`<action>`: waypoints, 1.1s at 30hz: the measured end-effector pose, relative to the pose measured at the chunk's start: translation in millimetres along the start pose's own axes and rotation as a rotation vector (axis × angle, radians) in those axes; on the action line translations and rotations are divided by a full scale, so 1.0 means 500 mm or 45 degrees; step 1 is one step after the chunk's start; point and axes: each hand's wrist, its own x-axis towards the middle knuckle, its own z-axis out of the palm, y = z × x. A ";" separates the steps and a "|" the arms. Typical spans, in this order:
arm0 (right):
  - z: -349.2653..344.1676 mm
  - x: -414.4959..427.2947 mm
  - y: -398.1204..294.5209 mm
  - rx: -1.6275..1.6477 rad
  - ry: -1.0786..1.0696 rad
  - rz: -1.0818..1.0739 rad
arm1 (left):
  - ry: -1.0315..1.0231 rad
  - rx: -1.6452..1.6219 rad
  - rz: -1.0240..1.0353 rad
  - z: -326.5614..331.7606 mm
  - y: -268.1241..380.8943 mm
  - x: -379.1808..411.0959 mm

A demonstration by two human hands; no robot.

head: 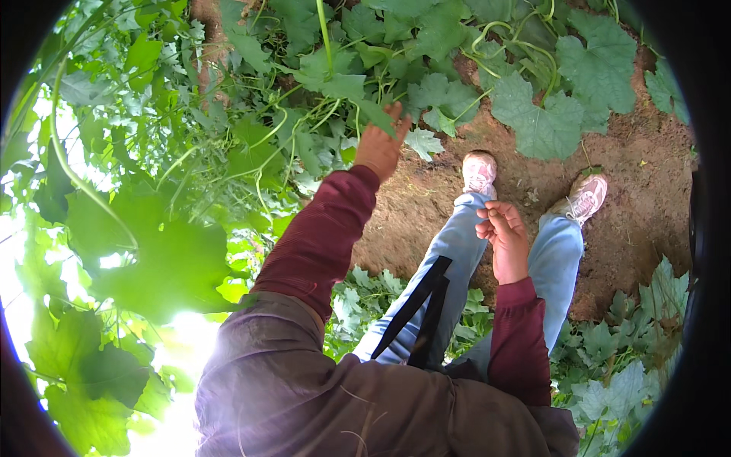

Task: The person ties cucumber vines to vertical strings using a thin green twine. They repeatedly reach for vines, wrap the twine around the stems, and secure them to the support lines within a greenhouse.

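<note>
My left hand (384,143) reaches out among the climbing vines at the upper middle, its fingers partly hidden behind a green leaf (377,116); whether it grips anything cannot be told. Thin pale-green stems and tendrils (294,134) hang just left of it. My right hand (506,237) is raised in front of my jeans, fingers curled with thumb and fingertips close together; nothing can be made out between them. Large lobed leaves (537,117) spread above the right hand, apart from it.
Bare reddish-brown soil (645,217) lies around my pink-and-white shoes (480,171). Dense foliage (165,251) rises along the left with bright light behind it. More leafy plants (611,394) grow at the lower right. Black straps (420,303) hang over my jeans (445,240).
</note>
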 end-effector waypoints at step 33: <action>-0.406 -0.437 -0.052 -0.218 0.794 -0.303 | 0.445 -1.582 -1.510 0.111 -0.345 -0.281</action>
